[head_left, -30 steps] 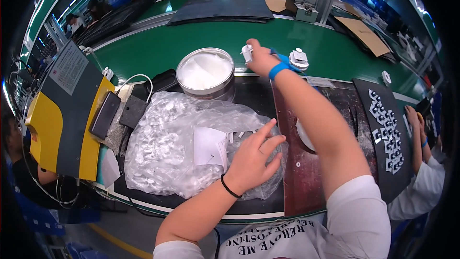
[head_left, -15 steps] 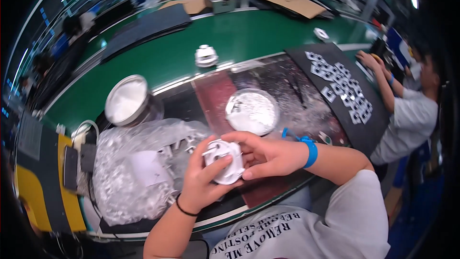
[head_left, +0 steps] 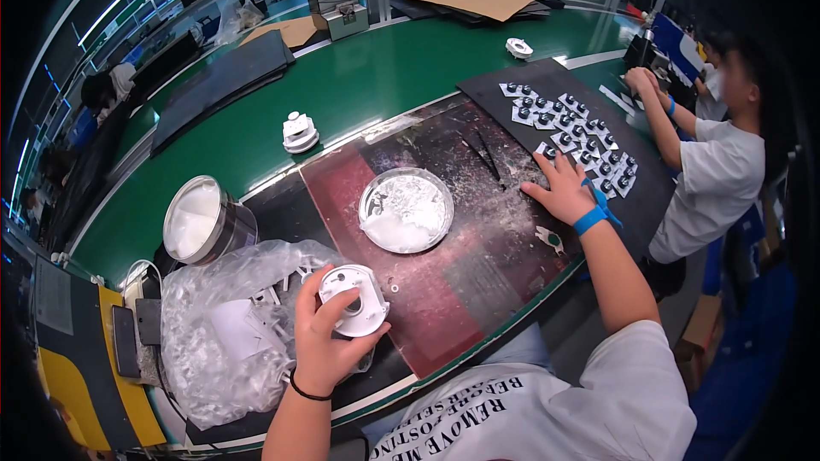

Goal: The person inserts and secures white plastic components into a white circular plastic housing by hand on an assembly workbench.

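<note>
My left hand [head_left: 329, 324] holds a round white plastic housing [head_left: 369, 312] with a hole in its middle, thumb and fingers around its edge. My right hand [head_left: 565, 192], a blue band at its wrist, is stretched out to the right with its fingers apart. Its fingertips are at the nearest of several small white plates with black round parts [head_left: 564, 142], laid out on a black mat [head_left: 495, 85]. Whether they touch that plate I cannot tell. Between my hands a round dish [head_left: 406, 243] of white powdery or paste-like stuff sits on a dark red board [head_left: 444, 324].
Left of my left hand lies a clear plastic bag [head_left: 222, 358] of white parts, with a tub [head_left: 205, 226] behind it. Black tweezers [head_left: 485, 158] lie beyond the dish. White assemblies [head_left: 299, 132] stand on the green bench [head_left: 367, 77]. A co-worker [head_left: 717, 154] works at the right.
My right hand has left the white housing and moved far right to the black mat. My left hand keeps the housing and has shifted slightly left and down in the view, which has turned.
</note>
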`<action>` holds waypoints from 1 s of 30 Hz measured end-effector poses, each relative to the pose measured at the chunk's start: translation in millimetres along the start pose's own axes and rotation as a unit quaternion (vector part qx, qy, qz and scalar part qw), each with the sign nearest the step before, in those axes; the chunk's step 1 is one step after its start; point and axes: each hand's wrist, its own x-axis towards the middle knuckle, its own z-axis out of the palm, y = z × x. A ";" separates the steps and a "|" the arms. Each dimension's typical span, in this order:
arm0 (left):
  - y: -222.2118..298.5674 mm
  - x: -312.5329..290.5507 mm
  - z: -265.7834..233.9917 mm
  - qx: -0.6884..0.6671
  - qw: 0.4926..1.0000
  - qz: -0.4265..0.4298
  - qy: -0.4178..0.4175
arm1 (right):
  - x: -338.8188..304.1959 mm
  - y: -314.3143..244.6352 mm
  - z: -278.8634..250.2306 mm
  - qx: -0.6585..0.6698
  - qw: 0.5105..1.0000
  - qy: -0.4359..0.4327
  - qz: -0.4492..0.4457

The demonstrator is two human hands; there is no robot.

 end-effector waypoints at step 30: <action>-9.4 0.8 0.2 0.003 1.000 -0.002 -0.020 | -9.4 -79.7 -30.5 0.615 0.781 0.031 -0.103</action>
